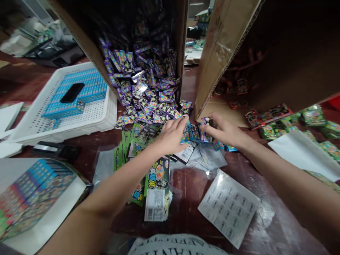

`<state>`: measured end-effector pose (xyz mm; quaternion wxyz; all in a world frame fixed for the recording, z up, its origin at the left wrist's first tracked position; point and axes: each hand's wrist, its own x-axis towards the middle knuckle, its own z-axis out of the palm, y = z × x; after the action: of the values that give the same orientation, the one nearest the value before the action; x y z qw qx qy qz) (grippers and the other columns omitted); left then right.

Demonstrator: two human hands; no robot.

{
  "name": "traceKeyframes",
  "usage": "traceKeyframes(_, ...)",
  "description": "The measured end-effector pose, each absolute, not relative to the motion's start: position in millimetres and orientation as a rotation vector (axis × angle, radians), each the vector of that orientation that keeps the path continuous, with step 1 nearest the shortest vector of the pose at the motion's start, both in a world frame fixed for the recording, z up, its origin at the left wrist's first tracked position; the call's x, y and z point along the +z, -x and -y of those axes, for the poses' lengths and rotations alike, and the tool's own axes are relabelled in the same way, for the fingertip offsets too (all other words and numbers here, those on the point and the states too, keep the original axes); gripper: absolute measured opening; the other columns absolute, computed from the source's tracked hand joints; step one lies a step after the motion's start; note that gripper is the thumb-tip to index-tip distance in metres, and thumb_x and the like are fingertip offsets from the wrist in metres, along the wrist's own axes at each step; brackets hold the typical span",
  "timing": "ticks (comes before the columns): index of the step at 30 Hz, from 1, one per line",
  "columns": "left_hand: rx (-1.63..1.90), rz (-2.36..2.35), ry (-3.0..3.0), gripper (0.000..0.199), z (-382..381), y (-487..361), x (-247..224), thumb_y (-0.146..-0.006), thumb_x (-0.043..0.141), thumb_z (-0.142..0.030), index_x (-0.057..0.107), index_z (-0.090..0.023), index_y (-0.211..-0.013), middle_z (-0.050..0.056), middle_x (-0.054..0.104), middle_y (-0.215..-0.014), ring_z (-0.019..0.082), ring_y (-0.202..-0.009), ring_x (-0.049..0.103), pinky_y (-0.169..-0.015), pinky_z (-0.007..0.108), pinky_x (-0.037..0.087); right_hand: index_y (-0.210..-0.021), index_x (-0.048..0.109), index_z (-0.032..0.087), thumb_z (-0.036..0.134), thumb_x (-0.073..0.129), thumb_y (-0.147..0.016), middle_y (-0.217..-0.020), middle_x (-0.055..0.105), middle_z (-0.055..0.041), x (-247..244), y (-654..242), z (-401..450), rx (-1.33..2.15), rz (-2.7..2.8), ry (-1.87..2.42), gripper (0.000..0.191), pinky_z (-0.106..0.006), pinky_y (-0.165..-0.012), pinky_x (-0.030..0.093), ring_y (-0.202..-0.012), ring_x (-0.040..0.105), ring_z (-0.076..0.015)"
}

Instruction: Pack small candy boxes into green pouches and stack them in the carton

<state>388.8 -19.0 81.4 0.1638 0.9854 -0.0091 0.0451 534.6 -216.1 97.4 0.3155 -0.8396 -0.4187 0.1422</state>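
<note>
1 left hand (174,137), spread open | right hand (224,131), seemingly clamped on 1 purple packet (206,136)

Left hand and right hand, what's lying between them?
Head view: blue packets lie between left hand and right hand, plus a purple packet at the right hand's fingers.

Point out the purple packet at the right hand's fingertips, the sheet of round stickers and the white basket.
Purple packet (206,137): head view, on its lower part.
Sticker sheet (228,208): head view, near its middle.
White basket (105,120): head view, on its near wall.
</note>
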Motion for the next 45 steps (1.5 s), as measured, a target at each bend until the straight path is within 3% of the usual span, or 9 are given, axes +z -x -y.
traceKeyframes(4, -0.176, 0.036, -2.791, 0.108, 14, -422, 86, -0.069, 0.077, -0.026, 0.018, -0.009, -0.158, 0.023, 0.049, -0.145, 0.044, -0.139, 0.039, -0.111, 0.056, 0.038, -0.125, 0.056, 0.023, 0.054, 0.058, -0.092, -0.096, 0.069, -0.0042, 104, -514, 231, 0.514, 0.954, 2.102, 0.044, -0.032, -0.057, 0.051, -0.064, 0.063, -0.0179)
traceKeyframes(9, 0.049, 0.022, -2.184, 0.105, 31, -335, 93, -0.075, 0.067, -0.018, 0.006, -0.027, -0.160, 0.017, 0.027, -0.160, 0.036, -0.139, 0.044, -0.109, 0.051, 0.048, -0.131, 0.053, 0.029, 0.053, 0.058, -0.095, -0.112, 0.067, -0.0056, 99, -452, 260, 0.668, 0.887, 1.911, 0.044, -0.036, -0.068, 0.058, -0.082, 0.067, -0.0207)
traceKeyframes(16, -0.002, -0.049, -1.787, 0.091, 82, -219, 75, -0.078, 0.071, -0.017, 0.025, -0.031, -0.155, 0.014, 0.029, -0.157, 0.035, -0.144, 0.040, -0.114, 0.055, 0.045, -0.153, 0.032, 0.029, 0.060, 0.083, -0.070, -0.146, 0.046, -0.0139, 82, -376, 290, 0.767, 1.269, 1.861, 0.102, -0.055, -0.110, 0.046, -0.135, 0.049, -0.0347)
traceKeyframes(25, -0.260, 0.313, -2.571, 0.069, 93, -198, 70, -0.090, 0.066, -0.040, 0.038, -0.023, -0.151, 0.012, 0.045, -0.157, 0.033, -0.154, 0.021, -0.122, 0.061, 0.018, -0.162, 0.010, 0.016, 0.072, 0.068, -0.078, -0.145, 0.046, -0.0301, 44, -326, 328, 0.522, 1.267, 2.349, 0.116, -0.056, -0.081, 0.062, -0.115, 0.065, -0.0447)
traceKeyframes(28, -0.262, 0.389, -2.744, 0.084, 95, -194, 65, -0.086, 0.071, -0.051, 0.033, -0.021, -0.155, 0.014, 0.035, -0.163, 0.035, -0.155, 0.016, -0.123, 0.063, 0.007, -0.163, 0.007, 0.019, 0.077, 0.064, -0.077, -0.148, 0.046, -0.0280, 49, -318, 339, 0.401, 1.328, 2.430, 0.119, -0.053, -0.074, 0.062, -0.113, 0.065, -0.0452)
traceKeyframes(31, -0.250, 0.505, -2.787, 0.114, 75, -194, 76, -0.069, 0.081, -0.063, 0.025, -0.021, -0.159, 0.016, 0.022, -0.167, 0.039, -0.155, 0.014, -0.123, 0.063, 0.003, -0.162, 0.014, 0.025, 0.079, 0.064, -0.075, -0.155, 0.042, -0.0226, 57, -320, 346, 0.273, 1.502, 2.442, 0.114, -0.060, -0.090, 0.055, -0.127, 0.054, -0.0472)
traceKeyframes(35, -0.277, 0.683, -2.756, 0.102, 33, -214, 103, -0.069, 0.085, -0.037, 0.033, -0.034, -0.156, 0.007, 0.030, -0.166, 0.038, -0.155, 0.019, -0.123, 0.065, 0.006, -0.163, 0.011, 0.019, 0.084, 0.063, -0.071, -0.162, 0.032, -0.0222, 42, -318, 339, 0.228, 1.695, 2.304, 0.124, -0.065, -0.109, 0.039, -0.141, 0.037, -0.0471)
traceKeyframes(39, -0.533, 0.782, -2.639, 0.073, 19, -244, 113, -0.079, 0.063, -0.008, 0.052, -0.042, -0.142, -0.005, 0.048, -0.156, 0.028, -0.153, 0.029, -0.124, 0.059, 0.017, -0.160, 0.019, 0.013, 0.070, 0.065, -0.082, -0.153, 0.044, -0.0228, 16, -309, 320, 0.257, 1.712, 2.164, 0.107, -0.059, -0.109, 0.042, -0.135, 0.045, -0.0413)
traceKeyframes(45, -0.544, 0.714, -2.754, 0.066, 23, -241, 119, -0.079, 0.063, -0.012, 0.053, -0.036, -0.140, 0.003, 0.056, -0.147, 0.028, -0.148, 0.038, -0.122, 0.055, 0.022, -0.158, 0.026, 0.024, 0.047, 0.069, -0.089, -0.141, 0.054, -0.0176, 30, -309, 330, 0.111, 1.511, 1.990, 0.085, -0.057, -0.103, 0.049, -0.126, 0.053, -0.0352)
